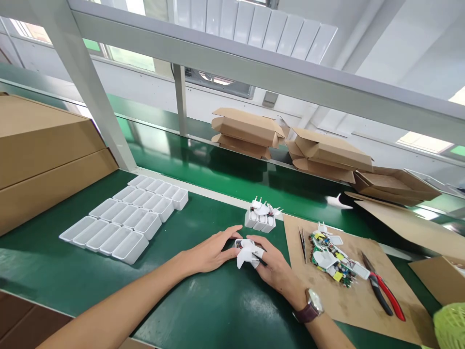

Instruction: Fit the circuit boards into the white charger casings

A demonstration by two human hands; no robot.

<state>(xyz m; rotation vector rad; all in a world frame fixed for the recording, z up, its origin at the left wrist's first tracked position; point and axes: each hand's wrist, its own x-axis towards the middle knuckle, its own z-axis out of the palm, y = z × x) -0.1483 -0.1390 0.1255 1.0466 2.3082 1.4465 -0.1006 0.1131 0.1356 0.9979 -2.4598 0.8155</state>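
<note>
My left hand and my right hand meet over a small white plastic charger housing resting on the green bench top. Fingers of both hands are pinched on the housing; circuit parts show inside its open end. My right index finger wears a white finger cot, and a watch is on that wrist. Just behind stands a cluster of white plug units with pins up. To the left lie rows of empty white housings.
A cardboard sheet on the right carries a pile of circuit boards with plug parts, tweezers and red-handled cutters. Folded cartons stack behind the green conveyor. Large cardboard boxes stand at left.
</note>
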